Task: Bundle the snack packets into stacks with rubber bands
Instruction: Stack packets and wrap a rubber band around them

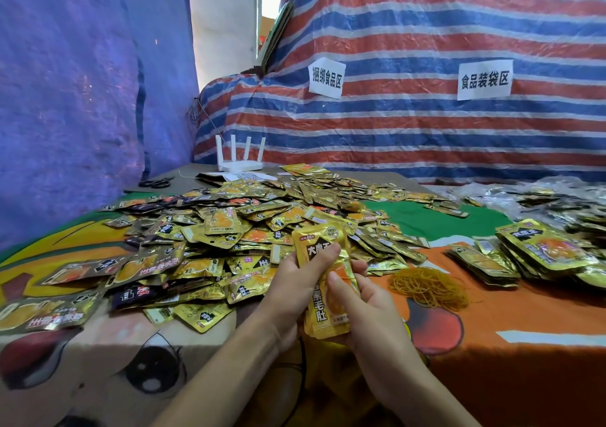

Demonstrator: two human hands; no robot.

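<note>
A small stack of gold snack packets [323,249] stands upright in both my hands near the table's front. My left hand [300,282] grips its left side with the thumb across the front. My right hand [364,308] holds the right side, thumb on the packet face. Behind them spreads a big loose pile of gold packets [229,226]. A heap of yellow rubber bands [428,287] lies on the cloth just right of my hands. Bundled stacks of packets [541,252] sit at the right.
The table has a cartoon-printed cloth [508,315]. A white router [239,157] and black scissors [155,182] are at the back left. Clear plastic bags [541,197] lie at the far right. Blue and striped tarps with two paper signs wall the table.
</note>
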